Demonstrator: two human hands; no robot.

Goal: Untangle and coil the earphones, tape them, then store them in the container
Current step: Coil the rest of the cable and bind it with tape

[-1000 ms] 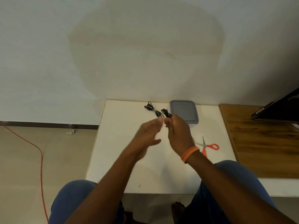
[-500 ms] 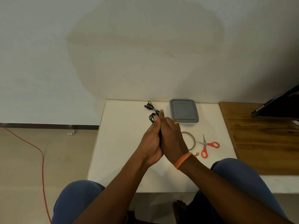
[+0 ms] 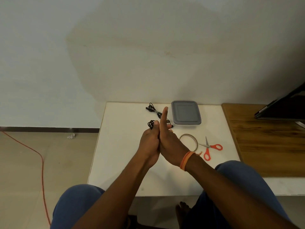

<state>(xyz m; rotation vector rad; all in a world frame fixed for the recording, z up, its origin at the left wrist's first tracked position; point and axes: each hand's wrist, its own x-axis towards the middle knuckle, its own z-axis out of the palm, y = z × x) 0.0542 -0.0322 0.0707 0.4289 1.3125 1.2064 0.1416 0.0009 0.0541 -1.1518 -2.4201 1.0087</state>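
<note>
Since half a second ago the right hand (image 3: pixel 171 142) has straightened its index finger, which now points up and away past the far edge of the left hand (image 3: pixel 149 142), where before it lay folded closer against it; the two hands stay pressed together over the middle of the white worktop (image 3: pixel 118 162). From the left hand's fingertips a small black coil of earphones (image 3: pixel 151 124) sticks out, pinched there by the thumb and curled fingers. An earbud end shows just right of the raised finger, near the right hand's tucked fingers, so the right hand seems to hold part of the cord as well, though the grip itself is hidden behind the finger. On the right wrist sits an orange band (image 3: pixel 187 160). A second, tangled cord (image 3: pixel 153 109) lies on the worktop beyond the hands, unmoved. Just right of it stands the container (image 3: pixel 186 112), grey, its lid on, also where it was. Nearer the person, right of the hands, the tape roll (image 3: pixel 189 141) lies flat, partly covered by the right wrist. Scissors (image 3: pixel 210 148) with orange handles lie just beside the roll, blades pointing toward it. Both knees in blue cloth frame the near edge of the worktop.
</note>
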